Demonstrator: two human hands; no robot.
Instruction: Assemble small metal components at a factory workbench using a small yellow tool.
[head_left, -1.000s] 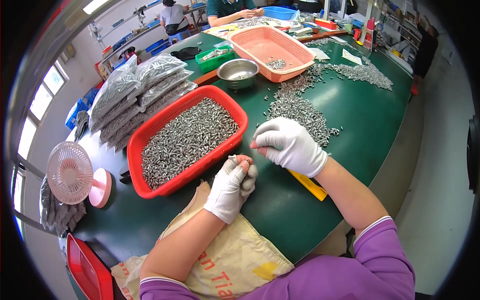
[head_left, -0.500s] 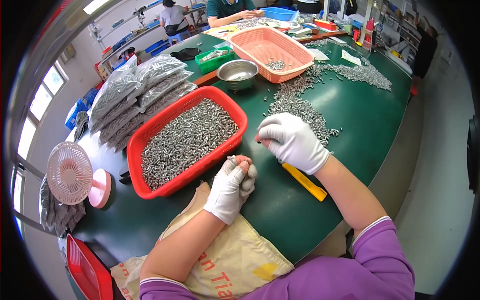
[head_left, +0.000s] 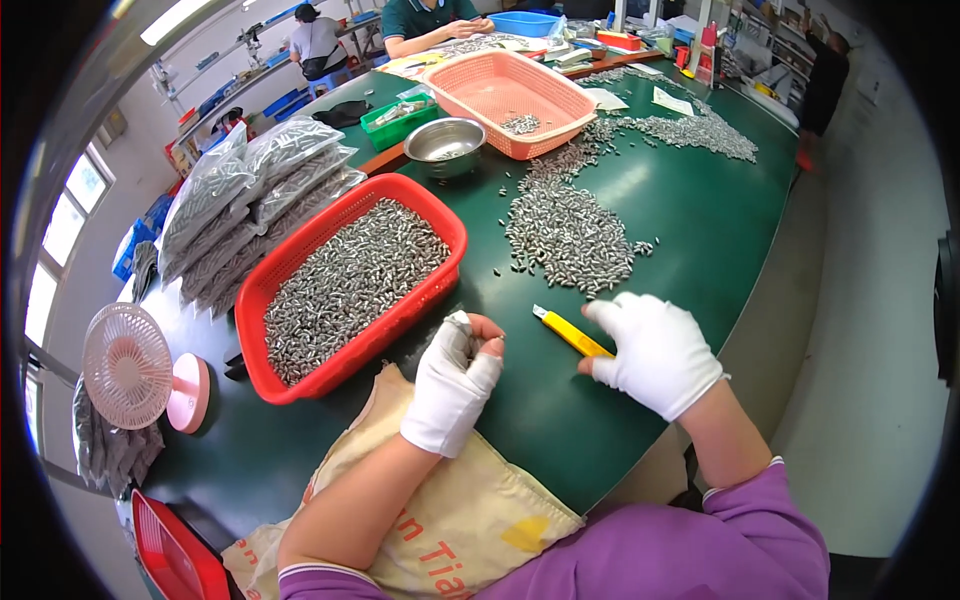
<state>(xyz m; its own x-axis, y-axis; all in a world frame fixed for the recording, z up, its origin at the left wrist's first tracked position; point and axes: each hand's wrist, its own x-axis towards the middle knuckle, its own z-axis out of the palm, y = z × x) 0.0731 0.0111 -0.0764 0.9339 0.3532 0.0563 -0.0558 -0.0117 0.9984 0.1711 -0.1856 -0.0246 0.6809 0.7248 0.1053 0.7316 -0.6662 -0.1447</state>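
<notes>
Yellow utility knife (head_left: 572, 333) is seen on the green table (head_left: 540, 430) near a pile of metal pieces (head_left: 570, 235), bracketed by the right hand's (head_left: 655, 358) parted thumb and fingers, while the left hand's (head_left: 452, 383) are curled together, contents hidden.

Operator wear: purple shirt (head_left: 650, 550), white gloves (head_left: 665, 350).
Short sleeves (head_left: 760, 510), pale-edged at the hem; forearms (head_left: 362, 505) bare. Wrist-length gloves cover left hand (head_left: 452, 385) and right hand (head_left: 650, 358); thumb tips (head_left: 493, 347) exposed.
</notes>
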